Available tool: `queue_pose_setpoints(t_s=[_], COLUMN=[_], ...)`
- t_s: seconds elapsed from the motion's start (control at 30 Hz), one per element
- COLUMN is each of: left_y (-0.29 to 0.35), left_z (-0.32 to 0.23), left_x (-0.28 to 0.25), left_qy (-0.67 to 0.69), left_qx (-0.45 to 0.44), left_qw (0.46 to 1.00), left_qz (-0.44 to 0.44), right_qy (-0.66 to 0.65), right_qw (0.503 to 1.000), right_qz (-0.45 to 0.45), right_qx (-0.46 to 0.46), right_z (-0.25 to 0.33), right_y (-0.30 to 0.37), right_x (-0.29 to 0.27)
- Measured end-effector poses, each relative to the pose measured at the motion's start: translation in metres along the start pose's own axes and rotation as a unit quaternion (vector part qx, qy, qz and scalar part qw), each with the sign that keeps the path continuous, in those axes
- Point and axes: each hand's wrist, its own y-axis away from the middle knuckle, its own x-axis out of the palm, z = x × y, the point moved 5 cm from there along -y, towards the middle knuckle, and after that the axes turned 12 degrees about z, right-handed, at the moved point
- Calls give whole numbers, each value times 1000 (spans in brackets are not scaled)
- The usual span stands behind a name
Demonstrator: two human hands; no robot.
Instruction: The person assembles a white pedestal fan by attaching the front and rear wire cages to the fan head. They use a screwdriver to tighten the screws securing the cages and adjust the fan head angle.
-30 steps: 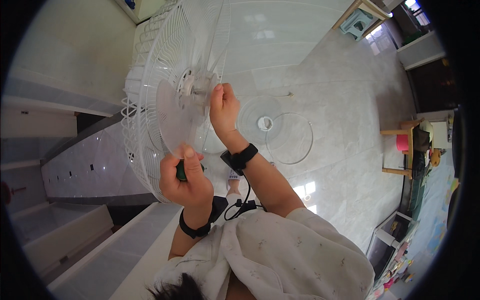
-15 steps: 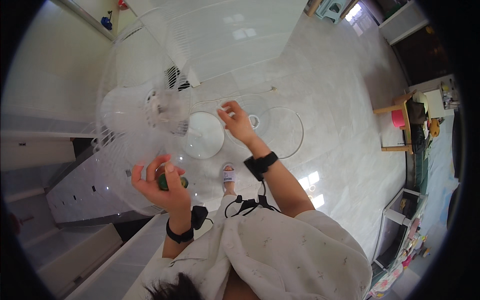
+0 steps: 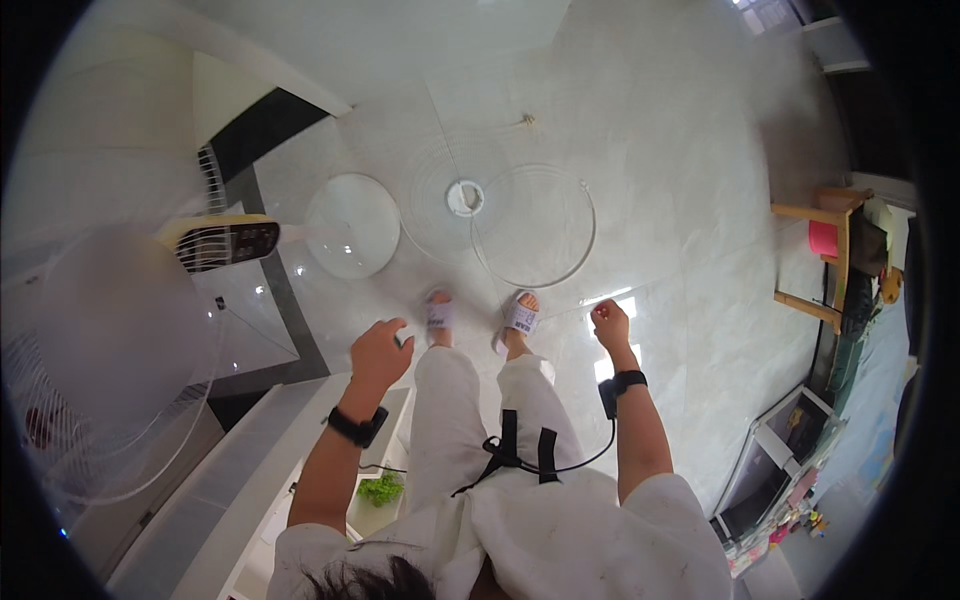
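Observation:
My left hand is in front of my left leg, fingers curled around a small green object; only a sliver of it shows past the thumb. Out to the right, my right hand hangs above the floor with its fingers closed. A hint of red shows at its fingertips, too small to name. A standing fan is on the left: its blurred round head with a wire cage, a dark control panel and a white round base. Neither hand touches it.
On the floor lie a wire fan grille with a white centre ring and a thin round hoop. A pale cord ends in a plug. Right are a wooden stool and a grey-framed cabinet. A low white shelf stands left.
My left hand has come away from the fan, moving right. My right hand has moved right and down, its fingers closing. My view has shifted, so the fan sits farther left.

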Motion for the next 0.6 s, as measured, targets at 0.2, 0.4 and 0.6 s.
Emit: queue_pose_setpoints(t_s=[0.2,0.4,0.6], left_y=[-161,-296,-364], left_z=[49,84,104], left_x=[180,335,425], left_qy=[-140,-190,-275], left_qx=[28,73,79], left_qw=[977,965,948], left_qz=[159,167,137], right_qy=[143,305,451], right_qw=[982,940,880], right_qz=[52,149,135], right_qx=[112,-6,-62], right_z=[-110,-159,-206], right_y=[-63,-198,-293], right_x=[64,188,261])
